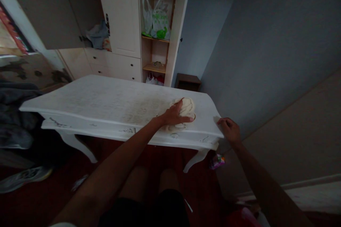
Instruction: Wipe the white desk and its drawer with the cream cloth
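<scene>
legs (149, 188): bare knees at bottom centre, nearest the lens, just short of the table's front edge.
cloth (188, 107): pale bunched rag lying on the table top, in its right-hand portion, near the front edge; a rounded lump with no clear long axis.
left hand (174, 114): palm down on the cloth, fingers curled over its near-left side and closed on it, pressing it to the top; the bulk of the cloth bulges out beyond the fingertips, up and to the right.
right hand (230, 130): on the table's front right corner, knuckles up, fingers bent; carries no loose item; cannot tell whether it clamps the edge or only rests there.
relation: cloth lies left of the right hand and apart from it; the left hand is in contact, hence the nearer.
table (87, 99): white, curved legs; a dull brownish smear (141, 111) spreads left of the cloth.
floor (53, 191): dark red; small coloured wrapper (217, 161) below the right corner; shoe (25, 179) at far left.
background: white wardrobe (119, 14) with plastic bags (157, 17) on an open shelf; small dark stand (188, 81) behind the table; grey-blue wall (266, 42) at right.
</scene>
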The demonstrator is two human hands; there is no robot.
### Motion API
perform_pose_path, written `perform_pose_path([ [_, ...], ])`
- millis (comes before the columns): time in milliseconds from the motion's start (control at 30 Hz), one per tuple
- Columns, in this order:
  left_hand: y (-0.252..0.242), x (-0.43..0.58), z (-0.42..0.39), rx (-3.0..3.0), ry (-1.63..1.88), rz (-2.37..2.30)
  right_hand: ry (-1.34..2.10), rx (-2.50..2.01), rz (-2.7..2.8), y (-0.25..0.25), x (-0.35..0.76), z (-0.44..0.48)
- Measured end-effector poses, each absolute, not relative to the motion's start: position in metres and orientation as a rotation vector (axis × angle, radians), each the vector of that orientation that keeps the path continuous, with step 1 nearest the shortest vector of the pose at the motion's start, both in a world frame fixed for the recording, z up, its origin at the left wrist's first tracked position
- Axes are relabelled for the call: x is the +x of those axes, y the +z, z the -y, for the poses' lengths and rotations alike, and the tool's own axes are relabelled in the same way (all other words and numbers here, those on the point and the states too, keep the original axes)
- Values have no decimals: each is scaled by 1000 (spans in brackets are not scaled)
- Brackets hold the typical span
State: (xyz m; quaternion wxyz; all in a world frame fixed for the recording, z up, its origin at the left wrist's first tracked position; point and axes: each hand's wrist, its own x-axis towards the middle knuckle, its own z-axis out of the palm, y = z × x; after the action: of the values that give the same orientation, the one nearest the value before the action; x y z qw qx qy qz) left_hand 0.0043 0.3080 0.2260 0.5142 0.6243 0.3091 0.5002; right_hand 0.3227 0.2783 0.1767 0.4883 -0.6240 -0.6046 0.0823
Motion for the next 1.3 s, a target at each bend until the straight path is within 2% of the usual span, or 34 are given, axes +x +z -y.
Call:
perform_pose_path([
  [100, 229, 3, -307, 1870, 1045, -684, 203, -1527, 1523, 176, 326, -282],
  [200, 220, 2, -307, 1999, 994, -660, 298, -1558, 1571, 178, 331, -290],
  [400, 201, -11, -303, 1783, 1079, -791, 535, -1498, 1605, 203, 288, -295],
  [567, 202, -23, -310, 1415, 1073, -588, 338, -1277, 2198, 219, 199, -287],
  [733, 205, -32, -318, 878, 1256, -465, 381, -1282, 2438, 216, 154, -304],
  [833, 206, -34, -318, 821, 1276, -496, 256, -1314, 2433, 219, 154, -313],
  [1100, 202, -34, -321, 674, 1352, -569, -365, -1585, 2275, 231, 205, -307],
  [1200, 203, -35, -319, 683, 1328, -562, -375, -1712, 2077, 221, 241, -315],
  [1300, 205, -36, -317, 717, 1316, -567, -215, -1683, 2002, 205, 271, -323],
])
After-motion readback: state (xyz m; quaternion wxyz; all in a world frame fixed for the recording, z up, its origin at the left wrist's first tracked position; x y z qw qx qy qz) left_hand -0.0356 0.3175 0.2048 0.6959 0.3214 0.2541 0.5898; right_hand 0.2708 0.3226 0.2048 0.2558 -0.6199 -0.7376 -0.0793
